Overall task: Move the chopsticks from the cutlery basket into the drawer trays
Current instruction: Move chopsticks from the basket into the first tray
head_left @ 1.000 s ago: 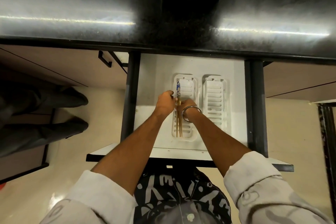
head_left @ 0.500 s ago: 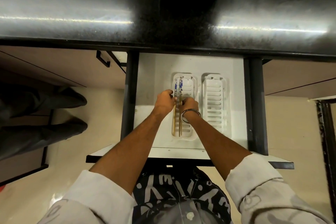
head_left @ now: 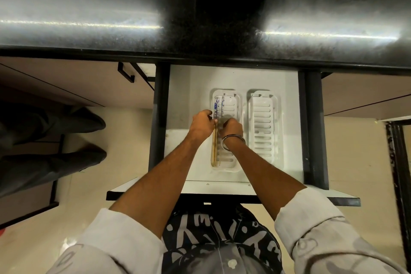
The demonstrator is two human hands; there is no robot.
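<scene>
chopsticks (head_left: 214, 140) in left tray (head_left: 233, 165) | both hands curled on them

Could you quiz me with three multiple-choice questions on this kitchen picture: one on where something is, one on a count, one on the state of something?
1. Where do the chopsticks lie?
A. in the left tray
B. in the right tray
C. on the countertop

2. How many white trays are in the drawer?
A. one
B. two
C. three

3. What state is the drawer in?
A. shut
B. pulled open
C. lifted out onto the floor

Answers: 1 A, they lie along that tray's left edge, between the left hand and right hand. 2 B, two trays sit side by side. 3 B, its inside is in plain view below the countertop.
</scene>
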